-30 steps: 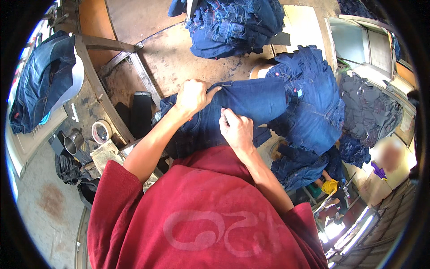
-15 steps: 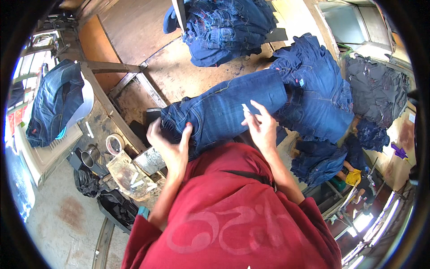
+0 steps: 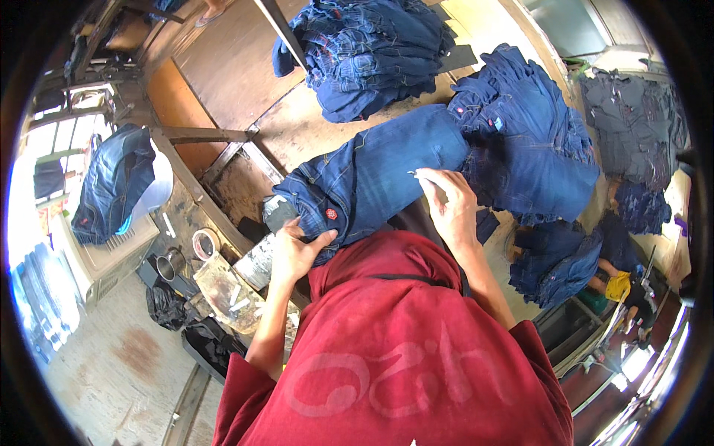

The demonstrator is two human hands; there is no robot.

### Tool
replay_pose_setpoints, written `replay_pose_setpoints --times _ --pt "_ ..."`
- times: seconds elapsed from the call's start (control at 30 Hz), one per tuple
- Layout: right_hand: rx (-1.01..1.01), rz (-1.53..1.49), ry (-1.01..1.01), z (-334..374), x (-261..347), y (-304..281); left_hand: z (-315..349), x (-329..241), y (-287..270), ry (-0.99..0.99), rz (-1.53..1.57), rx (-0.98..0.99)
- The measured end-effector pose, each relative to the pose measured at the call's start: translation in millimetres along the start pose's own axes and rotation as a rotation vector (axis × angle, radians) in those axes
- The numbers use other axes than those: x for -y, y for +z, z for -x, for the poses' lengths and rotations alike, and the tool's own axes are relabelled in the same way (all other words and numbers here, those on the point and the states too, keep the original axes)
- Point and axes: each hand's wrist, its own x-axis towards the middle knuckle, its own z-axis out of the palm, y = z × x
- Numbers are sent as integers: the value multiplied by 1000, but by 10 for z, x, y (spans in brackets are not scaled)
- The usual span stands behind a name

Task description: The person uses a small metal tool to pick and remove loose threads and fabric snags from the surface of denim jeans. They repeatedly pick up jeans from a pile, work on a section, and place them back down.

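So there's a pair of dark blue jeans (image 3: 379, 175) laid flat across the wooden bench (image 3: 297, 126), waistband end pointing toward the person's left, legs running off to the right into a heap of more folded jeans (image 3: 528, 149). The left hand (image 3: 296, 251) is clamped on the waistband edge of the jeans, thumb on top and fingers curled under the fabric, right by a little red tag. The right hand (image 3: 446, 204) rests on the leg part of the same jeans, fingers loosely bent, pinching something small and thin near the fingertips; can't tell what it is, too tiny.

Another stack of blue jeans (image 3: 372, 52) sits at the far side of the bench, well apart from the hands. Off to the left there's a denim jacket (image 3: 111, 182) draped over a white box-like thing, and near the bench's edge a roll of tape (image 3: 204, 244) and a small metal cup (image 3: 172, 264) sit just beside each other. The person's wearing a red shirt (image 3: 401, 357) that fills the bottom of the view.
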Motion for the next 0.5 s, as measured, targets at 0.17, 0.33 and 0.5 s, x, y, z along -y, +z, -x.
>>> replay_pose_setpoints --times 0.17,0.33,0.5 --pt "-1 -48 88 141 38 -33 -114 99 57 -699 1270 422" --pt "4 -4 55 239 159 37 -368 -67 22 -80 465 544" --pt "37 54 5 298 387 71 -286 -105 201 -717 1145 551"
